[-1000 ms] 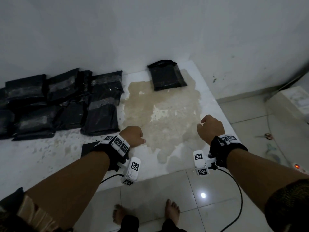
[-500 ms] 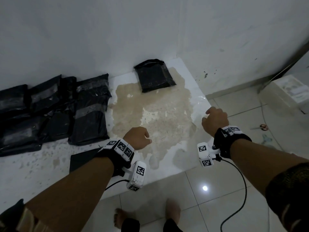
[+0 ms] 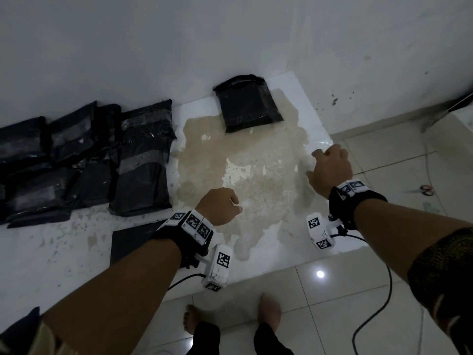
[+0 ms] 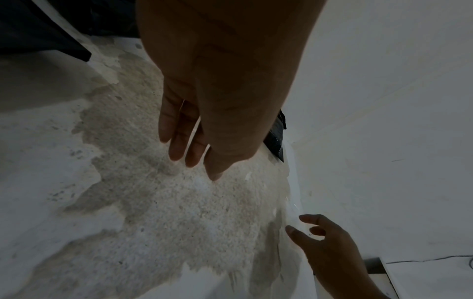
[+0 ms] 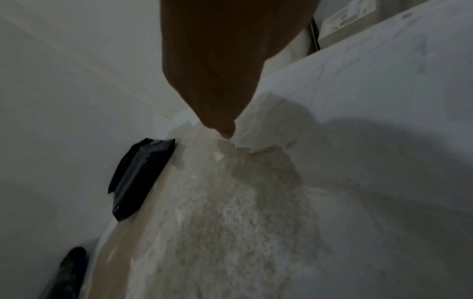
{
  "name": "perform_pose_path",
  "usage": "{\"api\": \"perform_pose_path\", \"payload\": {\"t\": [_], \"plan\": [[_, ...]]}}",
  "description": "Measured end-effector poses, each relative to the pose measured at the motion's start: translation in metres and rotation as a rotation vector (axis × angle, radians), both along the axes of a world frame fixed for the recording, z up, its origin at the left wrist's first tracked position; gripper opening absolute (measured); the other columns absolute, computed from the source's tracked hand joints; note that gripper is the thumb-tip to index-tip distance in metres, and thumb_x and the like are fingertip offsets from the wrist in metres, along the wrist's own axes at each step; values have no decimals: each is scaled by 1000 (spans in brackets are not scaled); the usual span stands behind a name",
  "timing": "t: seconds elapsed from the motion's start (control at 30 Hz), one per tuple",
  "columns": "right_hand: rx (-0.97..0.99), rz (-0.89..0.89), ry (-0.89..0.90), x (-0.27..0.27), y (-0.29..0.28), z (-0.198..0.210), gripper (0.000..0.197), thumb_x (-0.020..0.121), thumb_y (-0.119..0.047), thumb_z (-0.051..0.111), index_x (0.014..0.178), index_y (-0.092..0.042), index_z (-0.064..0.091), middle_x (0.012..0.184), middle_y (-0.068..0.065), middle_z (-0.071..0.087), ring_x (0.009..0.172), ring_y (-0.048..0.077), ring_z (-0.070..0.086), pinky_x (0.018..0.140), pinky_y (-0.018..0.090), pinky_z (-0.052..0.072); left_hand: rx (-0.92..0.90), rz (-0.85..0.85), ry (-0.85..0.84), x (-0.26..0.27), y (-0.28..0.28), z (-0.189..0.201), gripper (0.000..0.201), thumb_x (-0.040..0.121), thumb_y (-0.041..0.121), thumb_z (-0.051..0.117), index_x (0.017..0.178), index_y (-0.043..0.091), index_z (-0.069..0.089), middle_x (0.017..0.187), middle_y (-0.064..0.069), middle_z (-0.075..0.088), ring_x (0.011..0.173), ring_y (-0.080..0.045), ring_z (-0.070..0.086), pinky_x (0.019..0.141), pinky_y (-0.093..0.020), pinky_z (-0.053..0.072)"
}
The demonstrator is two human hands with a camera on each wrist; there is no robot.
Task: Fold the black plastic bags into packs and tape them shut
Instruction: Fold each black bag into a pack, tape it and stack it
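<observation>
Both hands (image 3: 276, 185) empty, right fingertips (image 5: 226, 129) hidden at blurred slab edge (image 3: 321, 146).

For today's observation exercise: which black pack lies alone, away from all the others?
The pack at the back by the wall, at the far edge of the worn patch. The other packs are crowded together on the left, touching or overlapping.

One lone pack (image 3: 249, 103), one flat bag (image 3: 135, 242), two hands (image 3: 220, 206)
</observation>
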State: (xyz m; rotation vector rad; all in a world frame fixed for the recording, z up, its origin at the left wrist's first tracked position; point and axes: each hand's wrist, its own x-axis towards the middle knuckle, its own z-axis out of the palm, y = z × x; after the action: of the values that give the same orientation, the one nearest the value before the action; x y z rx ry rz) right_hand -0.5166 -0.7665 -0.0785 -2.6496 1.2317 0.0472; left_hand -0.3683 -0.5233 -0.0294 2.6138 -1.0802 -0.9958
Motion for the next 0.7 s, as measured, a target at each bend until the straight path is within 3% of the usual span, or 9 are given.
{"api": "perform_pose_path", "payload": {"t": [0.13,0.2,0.27,0.33,0.43,0.53,0.7], "plan": [[-127,101,80,10,-1,-7,42,82,-13,63,124,-13,58,123,24,45,110,42,43,87,47,41,-22,34,7,4,2,-2,29,91,34,65,110,12,65,111,-4,65,106,-22,59,93,-33,47],[-166,149,87,12,-3,-8,35,83,-13,58,117,-12,63,118,25,47,106,42,44,87,48,40,-28,53,15,5,4,-4,28,91,32,65,109,12,65,111,-5,66,106,-22,59,93,-33,48],[-184,162,60,12,-2,-8,29,90,-25,53,111,-10,67,115,25,49,106,42,45,88,49,40,-26,65,25,5,7,-7,27,91,32,66,109,11,65,111,-5,65,106,-22,59,92,-33,48],[-160,157,53,11,-2,-7,40,95,-43,50,112,-11,67,119,25,51,110,42,45,92,50,38,-27,75,30,5,9,-10,26,91,32,66,108,12,65,111,-4,64,105,-22,59,91,-32,48],[-166,191,126,8,-5,-1,53,84,-55,63,118,-14,63,124,21,49,112,40,43,93,48,37,-33,85,29,6,11,-12,25,91,32,66,106,13,65,109,-3,64,105,-22,59,92,-34,48],[-182,217,106,10,-9,5,48,79,-39,75,115,-10,62,122,20,48,109,39,45,89,46,40,-41,90,28,6,10,-11,24,90,32,67,105,14,65,109,-3,64,104,-22,59,92,-35,48],[-163,213,55,17,-6,9,32,79,-12,65,109,-5,62,112,19,52,93,39,54,81,44,43,-44,90,36,5,10,-11,23,90,32,66,104,14,64,109,-2,64,103,-21,59,93,-36,49]]}}
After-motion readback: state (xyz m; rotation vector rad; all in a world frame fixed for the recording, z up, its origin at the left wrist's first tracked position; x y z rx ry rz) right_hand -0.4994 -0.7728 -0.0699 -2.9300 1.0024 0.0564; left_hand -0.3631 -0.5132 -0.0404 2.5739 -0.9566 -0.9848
